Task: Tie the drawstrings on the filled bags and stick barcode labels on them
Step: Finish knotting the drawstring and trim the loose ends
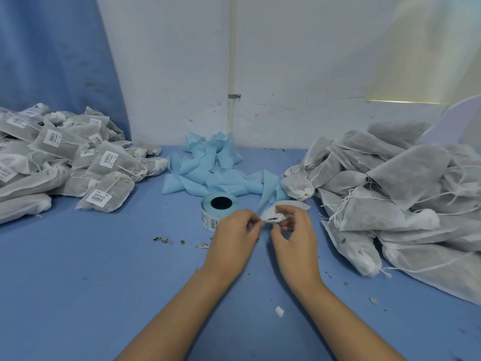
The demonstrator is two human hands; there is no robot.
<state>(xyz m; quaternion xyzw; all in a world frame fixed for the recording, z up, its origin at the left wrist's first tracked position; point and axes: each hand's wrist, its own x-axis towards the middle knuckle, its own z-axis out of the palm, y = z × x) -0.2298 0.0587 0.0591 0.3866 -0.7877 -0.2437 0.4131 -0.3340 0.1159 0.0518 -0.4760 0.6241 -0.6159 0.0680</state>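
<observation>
My right hand (pixel 291 227) grips the gathered white neck of a small filled bag (pixel 278 213), held up over the blue table; most of the bag is hidden behind my fingers. My left hand (pixel 235 231) pinches the bag's thin drawstring just left of the neck. The roll of barcode labels (pixel 217 208) lies on its side right behind my left hand, label strip hanging at its front. A heap of grey bags without labels (pixel 390 199) lies on the right. On the left is a heap of tied bags with barcode labels (pixel 65 162).
A tangle of pale blue label backing strip (pixel 213 168) lies behind the roll against the white wall. Dried leaf crumbs (pixel 162 239) dot the blue tabletop (pixel 104 269), and a small white scrap (pixel 279 310) lies near my right forearm. A blue curtain hangs at back left.
</observation>
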